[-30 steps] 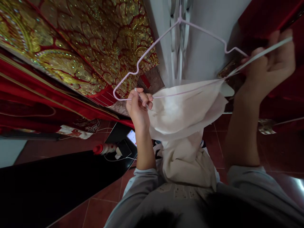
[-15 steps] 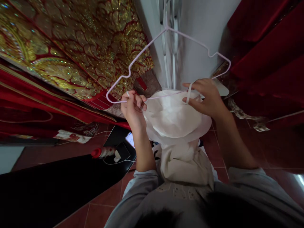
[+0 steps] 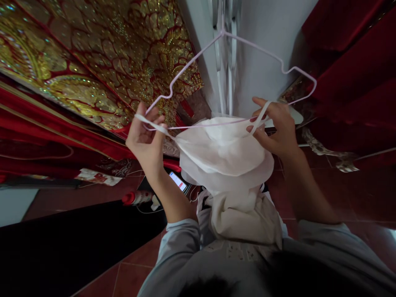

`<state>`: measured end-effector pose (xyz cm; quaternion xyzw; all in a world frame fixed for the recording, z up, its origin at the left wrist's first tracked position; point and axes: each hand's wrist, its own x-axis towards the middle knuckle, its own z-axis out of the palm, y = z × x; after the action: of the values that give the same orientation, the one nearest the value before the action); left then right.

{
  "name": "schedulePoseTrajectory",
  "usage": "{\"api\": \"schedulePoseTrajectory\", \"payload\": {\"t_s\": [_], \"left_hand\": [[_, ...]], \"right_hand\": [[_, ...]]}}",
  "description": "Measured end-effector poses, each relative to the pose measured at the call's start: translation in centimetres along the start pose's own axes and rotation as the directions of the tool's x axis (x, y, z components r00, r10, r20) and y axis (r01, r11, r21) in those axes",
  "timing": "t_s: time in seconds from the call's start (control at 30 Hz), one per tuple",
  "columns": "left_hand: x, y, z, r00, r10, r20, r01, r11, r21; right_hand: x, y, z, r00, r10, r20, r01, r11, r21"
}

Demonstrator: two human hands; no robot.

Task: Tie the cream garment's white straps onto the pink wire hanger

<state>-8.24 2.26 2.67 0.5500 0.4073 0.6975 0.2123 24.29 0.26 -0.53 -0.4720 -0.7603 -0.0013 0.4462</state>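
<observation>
A pale lilac wire hanger (image 3: 222,33) hangs in front of me, its bottom bar running across between my hands. Below it is a white, layered fabric garment (image 3: 225,156) with a strap at each side. My left hand (image 3: 144,142) holds the left white strap (image 3: 153,123) stretched in a loop over spread fingers, around the hanger's left corner. On the other side my right hand (image 3: 280,130) has the right white strap (image 3: 260,117) looped taut over its fingers and thumb, close to the bar's right part. Whether the straps are fastened to the hanger I cannot tell.
Gold sequined cloth (image 3: 123,53) hangs at the left, red fabric (image 3: 355,74) at the right. White metal bars (image 3: 231,74) stand behind the hanger. Low on the left are a lit phone (image 3: 177,181), a red-capped bottle (image 3: 133,198) and a black surface (image 3: 77,243).
My left hand has moved left and opened its fingers, pulling the left strap wide around the hanger's corner. The right hand has shifted slightly right, with its strap still stretched.
</observation>
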Motion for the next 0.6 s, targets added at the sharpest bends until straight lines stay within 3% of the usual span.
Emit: {"api": "schedulePoseTrajectory", "payload": {"t_s": [0.07, 0.17, 0.27, 0.33, 0.47, 0.53, 0.6], "left_hand": [[0.7, 1.2, 0.2, 0.992, -0.022, 0.128, 0.012, 0.997, 0.079], [1.8, 2.4, 1.0, 0.986, -0.008, 0.167, -0.017, 0.988, 0.15], [2.4, 2.4, 2.1, 0.974, 0.019, 0.224, -0.04, 0.995, 0.088], [2.3, 2.0, 2.7, 0.982, 0.068, 0.174, -0.077, 0.996, 0.045], [1.6, 1.1, 3.5, 0.994, 0.094, -0.052, -0.093, 0.996, 0.006], [1.5, 1.2, 3.6, 0.998, 0.013, -0.063, -0.017, 0.998, -0.063], [1.7, 1.6, 3.6, 0.981, -0.19, -0.032, 0.181, 0.965, -0.191]], "right_hand": [[-0.1, 0.1, 0.0, 0.999, -0.011, -0.032, 0.01, 1.0, -0.005], [-0.2, 0.1, 0.0, 0.998, -0.032, -0.053, 0.031, 0.999, -0.016], [-0.2, -0.1, 0.1, 0.999, -0.013, -0.038, 0.012, 1.0, -0.022], [-0.2, -0.4, 0.2, 0.999, -0.009, -0.047, 0.008, 1.0, -0.018], [-0.2, -0.8, 0.7, 0.999, -0.015, -0.049, 0.013, 0.999, -0.034], [-0.2, -0.8, 1.0, 0.999, -0.002, -0.032, 0.001, 0.999, -0.05], [-0.3, -0.6, 1.3, 1.0, 0.012, -0.022, -0.013, 0.999, -0.051]]}}
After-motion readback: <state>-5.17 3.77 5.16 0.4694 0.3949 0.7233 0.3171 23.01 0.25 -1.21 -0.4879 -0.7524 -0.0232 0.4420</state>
